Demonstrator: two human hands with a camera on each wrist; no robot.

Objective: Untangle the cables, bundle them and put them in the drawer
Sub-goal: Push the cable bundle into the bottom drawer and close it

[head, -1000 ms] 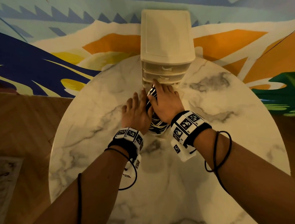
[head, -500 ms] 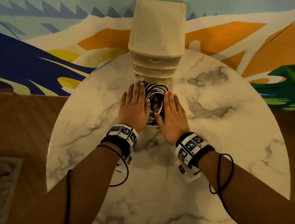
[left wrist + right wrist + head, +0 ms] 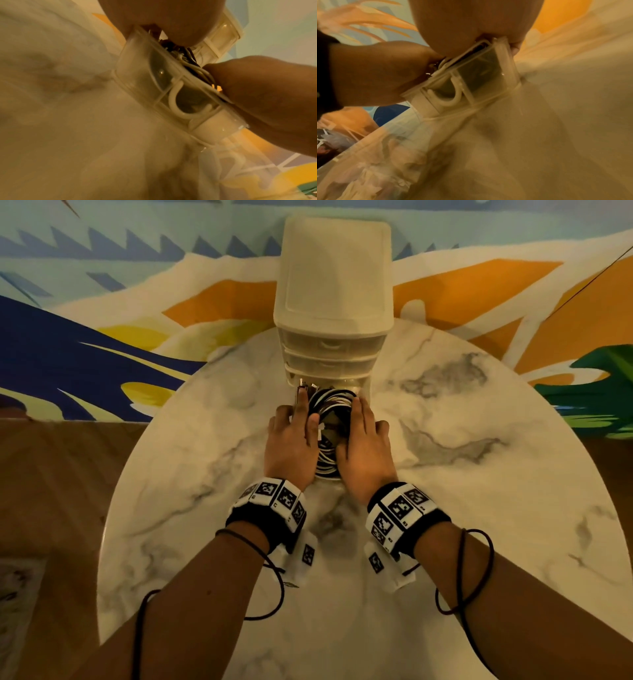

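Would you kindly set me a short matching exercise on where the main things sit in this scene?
Things:
1. cables
2. left hand
3. right hand
4. drawer unit

Places:
A. at the table's far edge
B. coiled inside the pulled-out bottom drawer
C. along the drawer's right side
D. along the drawer's left side

Pairs: 1-B, 2-D, 3-C, 4-A

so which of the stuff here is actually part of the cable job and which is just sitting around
Part of the job:
- coiled black and white cables, lying in the open bottom drawer
- drawer unit
- left hand and right hand, flat on either side of the cables

Just there:
- marble table
- painted wall mural
- wrist bands with markers
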